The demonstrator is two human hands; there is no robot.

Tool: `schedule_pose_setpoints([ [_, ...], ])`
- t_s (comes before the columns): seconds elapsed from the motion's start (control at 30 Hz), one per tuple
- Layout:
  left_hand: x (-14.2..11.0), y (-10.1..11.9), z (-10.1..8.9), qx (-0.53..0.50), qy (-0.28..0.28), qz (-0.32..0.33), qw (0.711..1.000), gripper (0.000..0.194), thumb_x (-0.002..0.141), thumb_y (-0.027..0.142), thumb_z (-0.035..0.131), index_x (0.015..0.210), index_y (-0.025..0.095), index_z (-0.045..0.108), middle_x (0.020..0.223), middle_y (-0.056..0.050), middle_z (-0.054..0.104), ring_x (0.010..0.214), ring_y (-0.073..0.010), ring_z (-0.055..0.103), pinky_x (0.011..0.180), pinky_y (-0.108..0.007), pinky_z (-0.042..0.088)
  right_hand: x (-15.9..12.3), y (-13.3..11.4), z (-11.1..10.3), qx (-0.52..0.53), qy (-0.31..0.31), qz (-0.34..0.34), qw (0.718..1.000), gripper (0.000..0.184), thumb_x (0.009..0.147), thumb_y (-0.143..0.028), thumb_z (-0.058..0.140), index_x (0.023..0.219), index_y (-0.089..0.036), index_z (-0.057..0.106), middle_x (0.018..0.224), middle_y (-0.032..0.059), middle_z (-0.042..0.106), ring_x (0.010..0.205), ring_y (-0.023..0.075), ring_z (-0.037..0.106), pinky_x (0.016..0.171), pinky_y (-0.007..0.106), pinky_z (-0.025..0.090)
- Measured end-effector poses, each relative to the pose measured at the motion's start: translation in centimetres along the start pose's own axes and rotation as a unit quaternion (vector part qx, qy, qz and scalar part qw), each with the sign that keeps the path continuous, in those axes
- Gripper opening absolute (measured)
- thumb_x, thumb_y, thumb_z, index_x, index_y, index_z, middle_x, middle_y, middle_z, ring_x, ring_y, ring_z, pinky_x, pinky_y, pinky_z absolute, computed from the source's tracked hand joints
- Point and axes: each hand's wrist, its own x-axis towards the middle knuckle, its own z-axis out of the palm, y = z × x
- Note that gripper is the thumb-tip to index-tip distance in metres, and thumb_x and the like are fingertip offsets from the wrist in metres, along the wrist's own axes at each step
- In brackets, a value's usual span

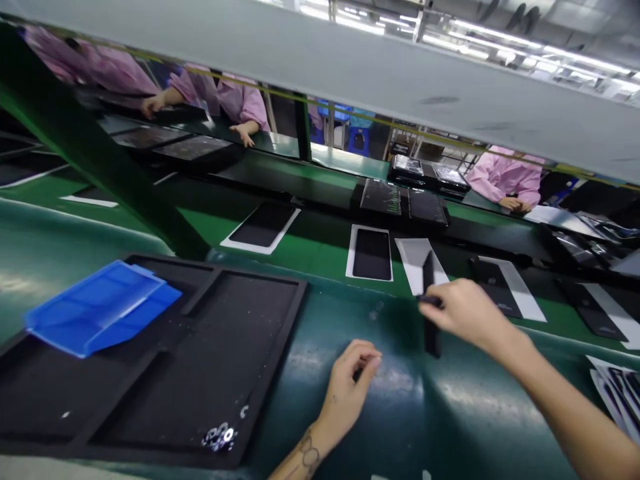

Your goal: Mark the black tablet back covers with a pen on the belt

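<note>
My right hand (457,310) is closed around a thin black panel (431,340), tilted nearly edge-on to me above the front edge of the green belt. Its fingers hide part of the panel. My left hand (350,377) hovers over the green bench with fingers curled and thumb close to the fingertips; anything between them is too small to make out. Just beyond the panel, a white sheet (413,257) lies on the belt. Left of it, a black phone-shaped panel (373,253) rests on another white sheet.
A black compartment tray (250,333) at left carries a blue plastic piece (105,307) and several small shiny rings (220,437). More panels on sheets lie along the belt (320,260). A green post (110,160) slants at left. Co-workers in pink sleeves (510,177) sit opposite.
</note>
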Motion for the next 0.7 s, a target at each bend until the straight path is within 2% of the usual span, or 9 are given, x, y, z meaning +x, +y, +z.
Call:
schedule_pose_setpoints([
  [0.1, 0.0, 0.9, -3.4, 0.072, 0.062, -0.001, 0.995, 0.021, 0.107, 0.038, 0.065, 0.102, 0.020, 0.075, 0.107, -0.007, 0.071, 0.091, -0.0192, 0.070, 0.078, -0.028, 0.056, -0.8, -7.3, 4.0, 0.078, -0.093, -0.072, 0.990, 0.029, 0.102, -0.033, 0.065, 0.078, -0.022, 0.076, 0.080, 0.0090, 0.078, 0.071, 0.0238, 0.071, 0.064, 0.032, 0.036],
  [0.17, 0.1, 2.2, -5.7, 0.134, 0.088, -0.009, 0.987, 0.017, 0.105, 0.037, 0.067, 0.106, 0.021, 0.074, 0.104, -0.006, 0.073, 0.089, -0.0193, 0.071, 0.081, -0.030, 0.056, -0.1, -9.5, 6.7, 0.186, -0.128, -0.097, 0.969, 0.029, 0.105, -0.032, 0.064, 0.079, -0.021, 0.075, 0.078, 0.0057, 0.076, 0.071, 0.0206, 0.070, 0.064, 0.030, 0.036],
  [0.2, 0.4, 2.9, -6.6, 0.168, 0.091, -0.016, 0.981, 0.016, 0.104, 0.036, 0.068, 0.106, 0.021, 0.074, 0.101, -0.005, 0.073, 0.088, -0.0192, 0.071, 0.083, -0.031, 0.056, 0.5, -9.7, 7.8, 0.243, -0.128, -0.095, 0.957, 0.033, 0.107, -0.033, 0.062, 0.079, -0.021, 0.074, 0.076, 0.0043, 0.075, 0.070, 0.0192, 0.069, 0.064, 0.029, 0.038],
  [0.23, 0.8, 3.6, -7.3, 0.201, 0.087, -0.024, 0.975, 0.015, 0.104, 0.035, 0.069, 0.106, 0.021, 0.073, 0.097, -0.004, 0.073, 0.086, -0.0191, 0.070, 0.083, -0.032, 0.055, 1.3, -9.3, 8.8, 0.291, -0.113, -0.083, 0.946, 0.036, 0.110, -0.035, 0.058, 0.081, -0.020, 0.074, 0.077, 0.0035, 0.074, 0.071, 0.0183, 0.069, 0.066, 0.028, 0.040],
  [0.3, 1.9, 4.5, -8.4, 0.265, 0.046, -0.043, 0.962, 0.013, 0.103, 0.033, 0.069, 0.101, 0.021, 0.073, 0.090, -0.002, 0.072, 0.083, -0.0190, 0.067, 0.083, -0.033, 0.053, 2.8, -7.3, 10.8, 0.332, -0.044, -0.034, 0.942, 0.034, 0.112, -0.038, 0.056, 0.093, -0.019, 0.078, 0.088, 0.0043, 0.076, 0.078, 0.0187, 0.070, 0.072, 0.028, 0.045],
  [0.4, 4.2, 4.7, -8.9, 0.322, -0.040, -0.071, 0.943, 0.012, 0.102, 0.029, 0.067, 0.096, 0.021, 0.074, 0.092, -0.004, 0.073, 0.083, -0.0202, 0.065, 0.081, -0.035, 0.051, 4.0, -4.0, 13.6, 0.283, 0.054, 0.032, 0.957, 0.029, 0.106, -0.041, 0.066, 0.122, -0.021, 0.078, 0.119, 0.0071, 0.075, 0.091, 0.0216, 0.071, 0.077, 0.032, 0.049],
  [0.47, 5.8, 4.3, -8.9, 0.345, -0.067, -0.082, 0.933, 0.012, 0.101, 0.029, 0.068, 0.096, 0.021, 0.075, 0.100, -0.006, 0.074, 0.090, -0.0224, 0.064, 0.082, -0.036, 0.051, 3.9, -3.1, 15.1, 0.243, 0.086, 0.055, 0.965, 0.032, 0.106, -0.044, 0.065, 0.126, -0.022, 0.077, 0.126, 0.0080, 0.072, 0.093, 0.0229, 0.071, 0.076, 0.033, 0.050],
  [0.57, 8.3, 3.9, -8.3, 0.382, -0.087, -0.086, 0.916, 0.011, 0.101, 0.030, 0.072, 0.100, 0.021, 0.078, 0.109, -0.008, 0.072, 0.102, -0.0255, 0.061, 0.092, -0.040, 0.051, 3.2, -3.2, 16.0, 0.210, 0.102, 0.075, 0.969, 0.030, 0.109, -0.045, 0.062, 0.119, -0.022, 0.077, 0.123, 0.0083, 0.070, 0.091, 0.0236, 0.070, 0.070, 0.034, 0.047],
  [0.7, 11.2, 3.7, -7.0, 0.415, -0.127, -0.106, 0.895, 0.007, 0.099, 0.027, 0.078, 0.102, 0.022, 0.082, 0.115, -0.008, 0.066, 0.116, -0.0287, 0.056, 0.112, -0.049, 0.044, 2.9, -3.3, 15.7, 0.227, 0.067, 0.091, 0.967, 0.028, 0.106, -0.048, 0.069, 0.116, -0.023, 0.075, 0.117, 0.0071, 0.069, 0.083, 0.0220, 0.066, 0.064, 0.032, 0.039],
])
